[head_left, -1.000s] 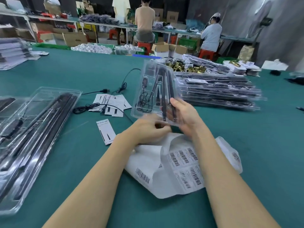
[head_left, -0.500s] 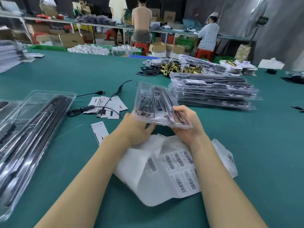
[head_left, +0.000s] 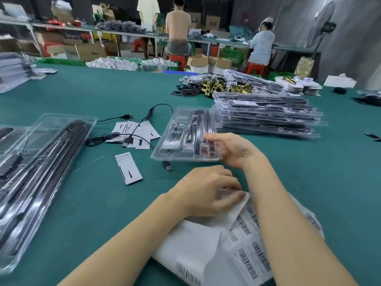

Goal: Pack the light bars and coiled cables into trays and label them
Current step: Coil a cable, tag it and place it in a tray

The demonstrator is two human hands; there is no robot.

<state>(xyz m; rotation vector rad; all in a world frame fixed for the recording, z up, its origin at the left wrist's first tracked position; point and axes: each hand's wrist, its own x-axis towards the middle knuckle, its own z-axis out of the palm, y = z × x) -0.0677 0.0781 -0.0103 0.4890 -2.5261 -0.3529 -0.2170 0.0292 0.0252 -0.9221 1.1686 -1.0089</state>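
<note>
Packed tray (head_left: 185, 141) down on green counter (head_left: 288, 172), right hand (head_left: 231, 150) pinching its edge – left hand (head_left: 206, 190) fingers pinching label sheet (head_left: 243, 234); label pending, more trays (head_left: 41, 172) left.

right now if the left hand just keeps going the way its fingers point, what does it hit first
The left hand points right, fingertips on the curled edge of the barcode label sheet. Straight on, it would most likely meet the right forearm, which crosses just beyond, though depth is hard to judge from this one view.
</note>
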